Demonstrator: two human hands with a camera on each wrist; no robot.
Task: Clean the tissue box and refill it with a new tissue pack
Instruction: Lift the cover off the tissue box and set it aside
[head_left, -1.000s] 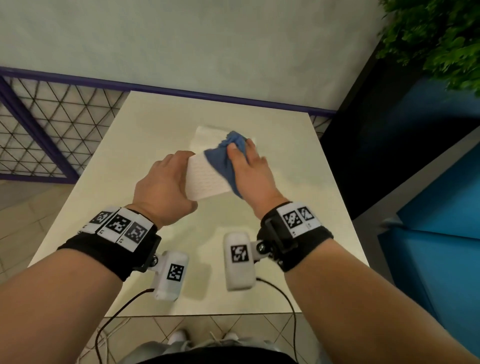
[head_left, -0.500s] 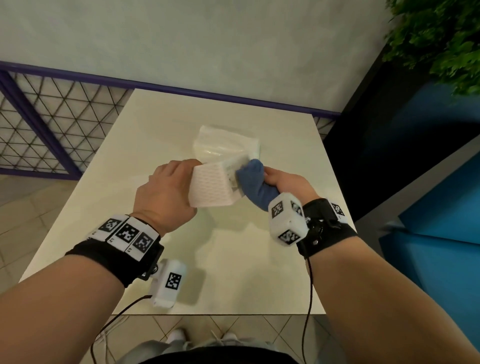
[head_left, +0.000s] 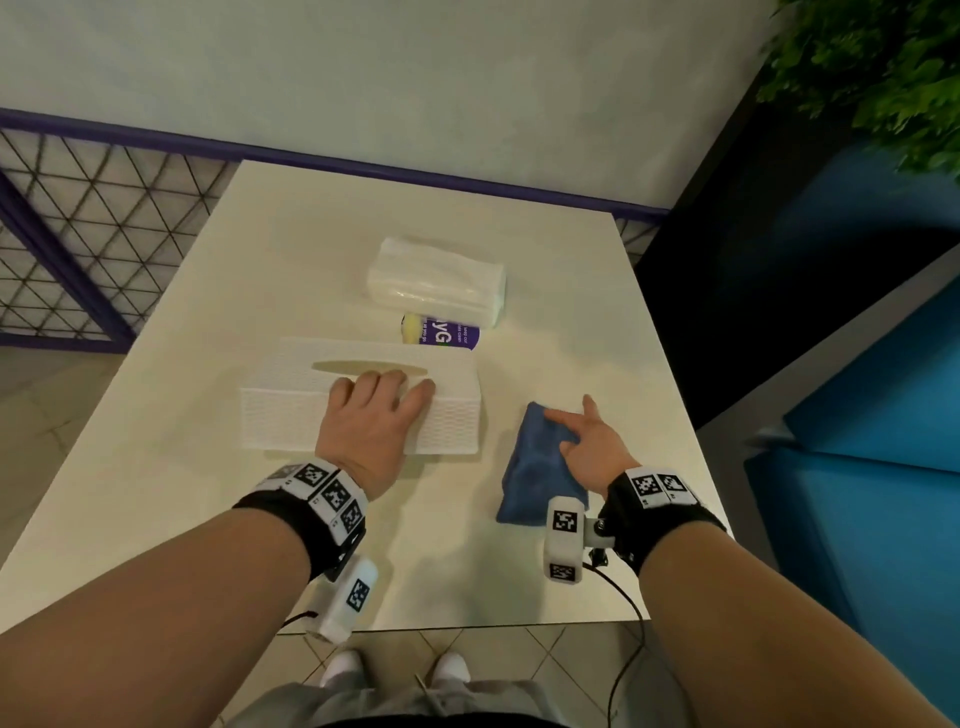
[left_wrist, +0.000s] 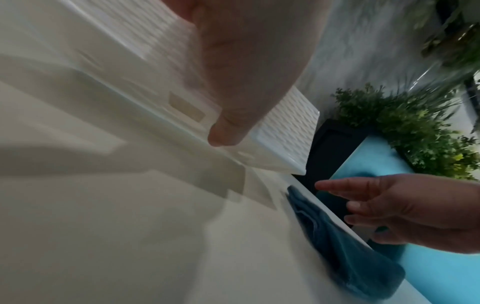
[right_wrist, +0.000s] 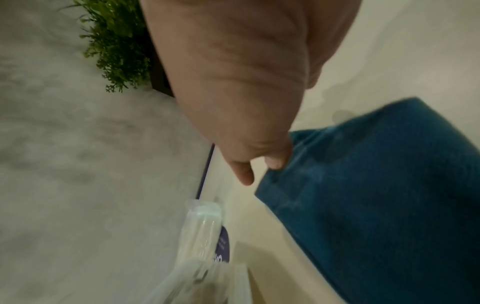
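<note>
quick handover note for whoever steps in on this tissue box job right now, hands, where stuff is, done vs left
Left hand: grip over the near top edge of the white tissue box, which stands slot up on the table.
Right hand: open, fingers resting on the blue cloth, which lies on the table right of the box.
New tissue pack: sealed, behind the box, with a small purple-labelled pack between them.
Done: the cloth is down, so wiping looks finished.
Left: open the box, load the new pack.
</note>
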